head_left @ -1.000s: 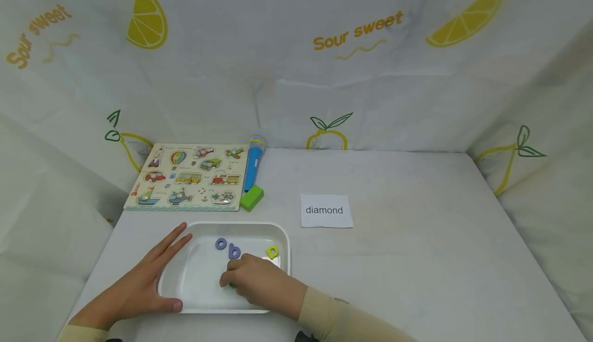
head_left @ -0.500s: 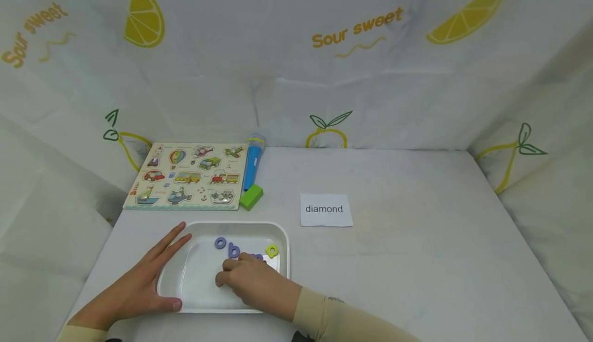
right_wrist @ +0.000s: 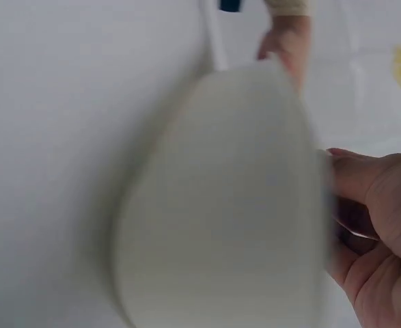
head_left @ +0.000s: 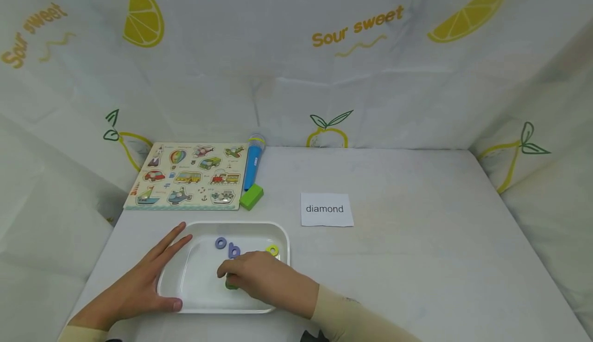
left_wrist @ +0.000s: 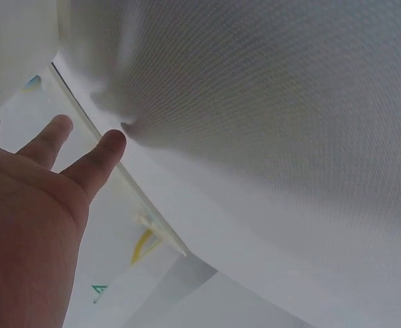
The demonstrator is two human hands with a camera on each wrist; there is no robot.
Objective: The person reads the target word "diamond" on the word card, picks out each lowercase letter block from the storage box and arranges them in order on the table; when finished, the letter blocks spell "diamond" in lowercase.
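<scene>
Near the left end of the near edge of the white-covered worktop (head_left: 417,259), I have a shallow white plastic tray with rounded corners (head_left: 199,290). The left hand (head_left: 139,285) has its fingers and thumb spread, resting against the tray's left edge. The right hand (head_left: 261,277) reaches in over the tray's near right corner, its fingers curled down at a small green piece (head_left: 231,284) toward the near edge. I cannot tell whether it pinches that piece or only touches it: the fingers cover most of it from above, and the tray wall blocks my right wrist view.

Toward the tray's far edge lie a lilac ring-shaped piece (head_left: 221,243) and, just beside it, a lilac letter b (head_left: 233,251). By the far right corner is a yellow piece (head_left: 272,250), partly hidden by the right hand.

At the worktop's far left corner I see a cream board with pictures of vehicles (head_left: 206,178). A blue toy microphone (head_left: 252,166) lies along its right edge, with a bright green block (head_left: 251,197) by its near right corner. Beyond the tray's far right corner lies a white paper card printed "diamond" (head_left: 326,209).
</scene>
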